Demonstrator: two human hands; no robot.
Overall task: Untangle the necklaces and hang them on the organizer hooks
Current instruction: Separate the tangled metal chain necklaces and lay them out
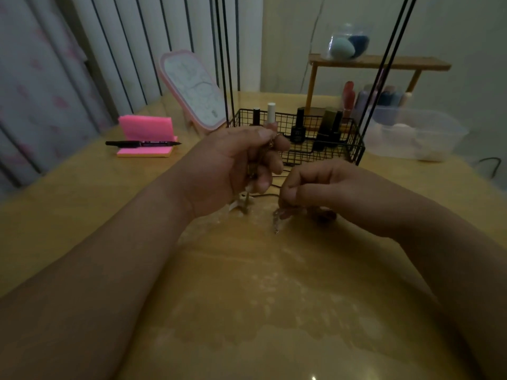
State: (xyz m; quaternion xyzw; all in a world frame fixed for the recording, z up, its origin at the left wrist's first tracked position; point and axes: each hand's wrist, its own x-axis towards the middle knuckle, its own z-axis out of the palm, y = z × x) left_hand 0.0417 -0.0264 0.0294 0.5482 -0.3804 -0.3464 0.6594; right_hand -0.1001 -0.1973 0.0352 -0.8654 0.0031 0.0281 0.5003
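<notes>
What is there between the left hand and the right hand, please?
The head view shows a thin dark cord of the tangled necklaces crossing the gap between the left hand and the right hand, over the table.

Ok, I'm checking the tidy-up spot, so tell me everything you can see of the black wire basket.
The black wire basket is a rectangular, open-topped grid that looks like thin metal, standing upright on the wooden table. It holds a white-capped bottle and several dark bottles, seemingly nail polish. Thin black rods rise from its left and right ends out of view. The left hand, in front of it, hides its front left corner.
</notes>
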